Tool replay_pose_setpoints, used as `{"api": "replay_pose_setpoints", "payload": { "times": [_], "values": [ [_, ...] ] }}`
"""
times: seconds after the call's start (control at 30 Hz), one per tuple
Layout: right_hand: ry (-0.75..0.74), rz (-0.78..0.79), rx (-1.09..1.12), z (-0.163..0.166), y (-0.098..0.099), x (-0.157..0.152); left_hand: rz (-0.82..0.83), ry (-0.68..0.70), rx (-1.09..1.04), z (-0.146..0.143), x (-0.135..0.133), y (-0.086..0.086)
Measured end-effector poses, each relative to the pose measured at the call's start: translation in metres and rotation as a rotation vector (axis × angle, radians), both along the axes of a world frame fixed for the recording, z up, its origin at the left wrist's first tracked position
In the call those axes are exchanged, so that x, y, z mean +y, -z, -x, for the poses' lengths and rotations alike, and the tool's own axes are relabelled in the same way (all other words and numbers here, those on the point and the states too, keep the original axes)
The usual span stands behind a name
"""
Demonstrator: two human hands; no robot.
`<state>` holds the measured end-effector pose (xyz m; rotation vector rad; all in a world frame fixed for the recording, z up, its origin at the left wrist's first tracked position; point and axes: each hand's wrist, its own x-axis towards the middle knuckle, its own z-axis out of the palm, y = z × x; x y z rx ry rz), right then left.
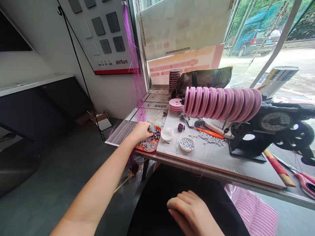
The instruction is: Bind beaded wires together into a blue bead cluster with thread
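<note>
My left hand (142,131) reaches to the orange-red tray (158,131) at the table's left front, its fingers closed at a grey, silvery clump (152,128). Many small shiny metal pieces (149,144) lie in that tray. Above my lap, my right hand (190,211) is curled closed with tan tape round one fingertip. What it holds, if anything, is hidden. Just right of the tray are a round white lid (167,134) and a small white dish (187,149) of silvery beads (187,143). Fine threads hang in front of the board.
A black hand-cranked machine (270,121) carries a row of pink spools (221,103). Loose grey beads (211,138), an orange-handled tool (209,132) and pink-handled scissors (305,183) lie around it. Purple threads (131,42) hang at the left. Pink packed material (253,209) sits below the table.
</note>
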<state>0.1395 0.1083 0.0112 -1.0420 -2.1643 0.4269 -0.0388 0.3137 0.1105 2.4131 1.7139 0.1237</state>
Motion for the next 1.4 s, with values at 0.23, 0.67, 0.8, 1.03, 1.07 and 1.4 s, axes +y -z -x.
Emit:
{"api": "replay_pose_setpoints", "payload": {
  "times": [0.23,0.67,0.8,1.03,1.07,1.4],
  "values": [
    [-0.076,0.072,-0.112,-0.009,-0.011,0.0,0.064,0.01,-0.264,0.001,-0.011,0.003],
    [0.006,0.239,0.254,-0.012,-0.023,0.002,0.42,-0.155,-1.34,-0.001,-0.116,0.004],
    [0.054,0.374,0.329,-0.01,-0.025,-0.003,0.851,-0.413,-1.918,-0.017,-0.167,0.045],
    [0.102,0.499,0.548,-0.004,-0.022,-0.015,1.037,-0.723,-2.209,-0.031,-0.193,0.08],
    [0.102,0.515,0.575,-0.003,-0.023,-0.016,1.033,-0.735,-2.207,-0.032,-0.194,0.081],
    [0.027,0.552,0.589,0.0,-0.026,-0.016,1.044,-0.718,-2.197,-0.036,-0.198,0.086]
  ]
}}
